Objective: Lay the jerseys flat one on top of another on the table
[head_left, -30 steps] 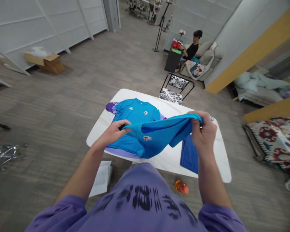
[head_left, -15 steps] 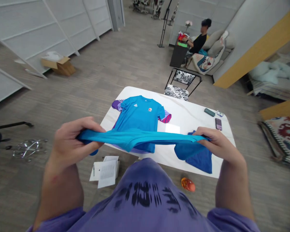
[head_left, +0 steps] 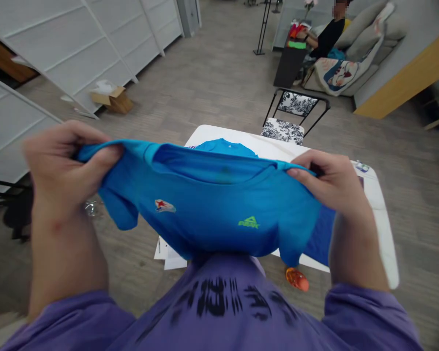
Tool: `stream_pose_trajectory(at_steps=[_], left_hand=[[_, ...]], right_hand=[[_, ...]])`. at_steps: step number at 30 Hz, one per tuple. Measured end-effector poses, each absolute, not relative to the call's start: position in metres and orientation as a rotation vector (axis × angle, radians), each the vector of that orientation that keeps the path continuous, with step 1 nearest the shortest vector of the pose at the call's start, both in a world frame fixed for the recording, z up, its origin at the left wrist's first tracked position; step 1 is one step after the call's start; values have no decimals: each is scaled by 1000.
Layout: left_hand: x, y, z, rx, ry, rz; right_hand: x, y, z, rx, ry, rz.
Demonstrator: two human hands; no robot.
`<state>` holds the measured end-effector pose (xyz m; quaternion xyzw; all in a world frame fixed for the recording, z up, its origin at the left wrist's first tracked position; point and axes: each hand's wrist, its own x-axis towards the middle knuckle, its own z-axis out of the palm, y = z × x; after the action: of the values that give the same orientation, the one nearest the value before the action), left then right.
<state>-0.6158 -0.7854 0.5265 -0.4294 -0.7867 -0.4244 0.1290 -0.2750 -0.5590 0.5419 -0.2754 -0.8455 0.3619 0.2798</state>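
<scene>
I hold a bright blue T-shirt (head_left: 212, 209) stretched out in front of my chest, its front with a star badge and a green logo facing me. My left hand (head_left: 64, 156) is closed on the shirt's left shoulder. My right hand (head_left: 327, 183) pinches the right shoulder. Behind the held shirt stands a white table (head_left: 378, 204). On it, the collar of another blue shirt (head_left: 223, 146) shows above the held one, and a darker blue cloth (head_left: 324, 236) lies near its front edge.
A black-and-white patterned chair (head_left: 289, 122) stands beyond the table. A person sits on a sofa (head_left: 354, 53) at the back right. A cardboard box (head_left: 111, 97) rests by the white wall panels. Papers (head_left: 166, 253) and an orange object (head_left: 297, 279) lie on the floor near me.
Both hands have risen and spread apart, lifting the shirt from a bunched band into an opened spread that now covers most of the table. The view has tilted closer.
</scene>
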Motion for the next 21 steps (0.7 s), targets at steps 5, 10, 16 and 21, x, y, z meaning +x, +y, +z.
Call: stream_pose_trajectory(at_steps=[5,10,16,21], left_hand=[[-678,-658,477,-1469,-2382,-931],[-765,-510,377,-1664,-2588,-970],[-828,-380,228,-1755,-2777,-947],[-811,-391,157,-1639,-3034,-919]], right_hand=[[-363,-452,483,-796,-2324,987],[-467,-320,373,-1007,-2468,976],[-555,-251,234,-1333,-2368,851],[-555,-331,169,-1532,-2158,1102]])
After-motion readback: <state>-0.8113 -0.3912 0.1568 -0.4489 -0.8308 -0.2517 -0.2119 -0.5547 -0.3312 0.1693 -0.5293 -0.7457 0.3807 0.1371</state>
